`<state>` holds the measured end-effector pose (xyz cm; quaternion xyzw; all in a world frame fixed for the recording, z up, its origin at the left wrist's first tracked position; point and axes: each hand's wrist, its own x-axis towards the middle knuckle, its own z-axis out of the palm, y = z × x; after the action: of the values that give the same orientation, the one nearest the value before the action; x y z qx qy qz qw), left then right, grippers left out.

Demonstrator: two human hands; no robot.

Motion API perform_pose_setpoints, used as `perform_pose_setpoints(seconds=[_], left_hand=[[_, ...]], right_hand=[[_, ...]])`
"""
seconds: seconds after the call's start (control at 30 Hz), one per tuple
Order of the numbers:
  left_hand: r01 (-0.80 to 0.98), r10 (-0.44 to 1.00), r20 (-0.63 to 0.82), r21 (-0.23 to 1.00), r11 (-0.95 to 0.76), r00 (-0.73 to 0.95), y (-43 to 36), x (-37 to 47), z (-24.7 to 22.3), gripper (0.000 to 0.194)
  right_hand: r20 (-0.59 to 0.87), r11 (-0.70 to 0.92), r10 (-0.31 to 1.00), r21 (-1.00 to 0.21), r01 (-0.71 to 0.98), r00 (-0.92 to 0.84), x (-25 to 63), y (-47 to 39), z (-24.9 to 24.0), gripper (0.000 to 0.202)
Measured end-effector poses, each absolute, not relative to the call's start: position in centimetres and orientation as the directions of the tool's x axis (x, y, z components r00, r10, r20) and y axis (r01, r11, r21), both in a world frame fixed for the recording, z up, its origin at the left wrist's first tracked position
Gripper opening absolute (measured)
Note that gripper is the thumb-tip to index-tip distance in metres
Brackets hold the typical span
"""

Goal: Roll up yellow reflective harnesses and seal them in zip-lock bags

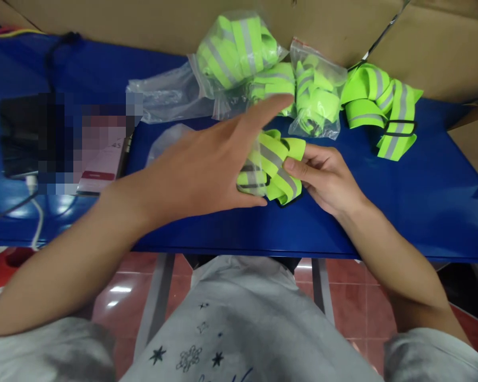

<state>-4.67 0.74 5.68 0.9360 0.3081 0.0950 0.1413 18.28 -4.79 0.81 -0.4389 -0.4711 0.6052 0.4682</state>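
Crowding the folded reflective band [273,170], bagged bands [316,93], empty bag [167,98], cardboard box [334,26]

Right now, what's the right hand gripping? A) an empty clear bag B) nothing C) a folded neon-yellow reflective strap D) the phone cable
C: the right hand pinches the folded neon-yellow reflective strap above the blue table, while the left hand touches the strap's other side with its fingers spread.

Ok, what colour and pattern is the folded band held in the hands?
The folded band is neon yellow-green with a grey reflective stripe, best seen in the head view.
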Motion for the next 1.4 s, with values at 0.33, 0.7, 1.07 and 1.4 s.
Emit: perform_pose_setpoints(seconds=[0.33,0.7,1.07,1.4], left_hand=[[0.396,0.396,0.034,-0.15,-0.906,0.918,-1.5,-1.2,3.8,0.095],[0.54,0.525,0.13,-0.161,-0.826,0.841,-0.4,-1.6,5.3,0.129],[0.433,0.409,0.219,-0.069,-0.899,0.886,-0.3,-0.9,1.2,0.1],[0.514,0.561,0.229,0.237,-0.825,0.795,0.0,-2.9,2.2,0.098]], right_hand=[[-0.226,-0.24,0.966,-0.965,-0.108,-0.128,17.0,-5.2,-0.6,0.028],[-0.217,-0.193,0.975,-0.935,-0.298,0.05,17.2,-4.3,-0.7,0.033],[0.038,0.03,0.997,-0.992,0.12,0.061,16.2,-5.2,-2.1,0.033],[-0.04,-0.149,0.819,-0.978,-0.145,-0.573,18.7,-4.3,0.4,0.034]])
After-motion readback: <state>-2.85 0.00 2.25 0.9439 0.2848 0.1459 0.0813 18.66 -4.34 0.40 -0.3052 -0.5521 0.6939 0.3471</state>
